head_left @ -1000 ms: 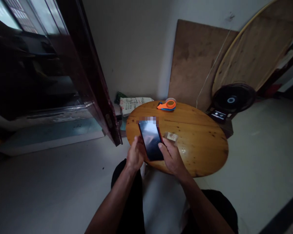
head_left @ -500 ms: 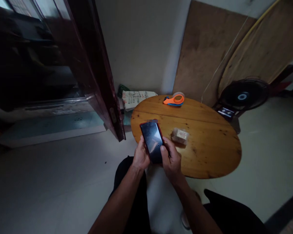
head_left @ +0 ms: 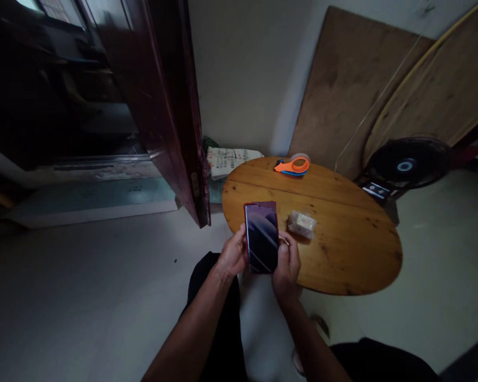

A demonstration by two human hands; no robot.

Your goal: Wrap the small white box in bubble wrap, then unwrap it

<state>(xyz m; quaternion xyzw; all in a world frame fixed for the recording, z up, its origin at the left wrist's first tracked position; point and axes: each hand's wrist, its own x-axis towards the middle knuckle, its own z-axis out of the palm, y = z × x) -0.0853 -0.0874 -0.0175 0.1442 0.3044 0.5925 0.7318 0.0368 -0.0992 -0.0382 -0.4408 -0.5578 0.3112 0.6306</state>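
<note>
A smartphone [head_left: 262, 241] in a red case is held upright between my two hands, its dark screen facing me with pale reflections across it. My left hand [head_left: 234, 252] grips its left edge, the fingers partly hidden behind it. My right hand [head_left: 287, 265] holds the lower right edge, thumb alongside the screen. Just beyond the right hand, a small package in clear wrap [head_left: 301, 224] lies on the oval wooden table [head_left: 354, 249]. Toward the table's far edge rests an orange and blue tape dispenser [head_left: 293, 165].
A dark wooden door [head_left: 175, 106] stands at the left. Behind the table lies a printed sack [head_left: 233, 160], and a brown board [head_left: 342, 79] leans on the wall. A black fan [head_left: 406, 164] stands at the right. My legs are below the table's near edge.
The phone has turned from a leftward tilt to nearly straight, and my right thumb has shifted from over the screen to its edge. The whole view has swung slightly left.
</note>
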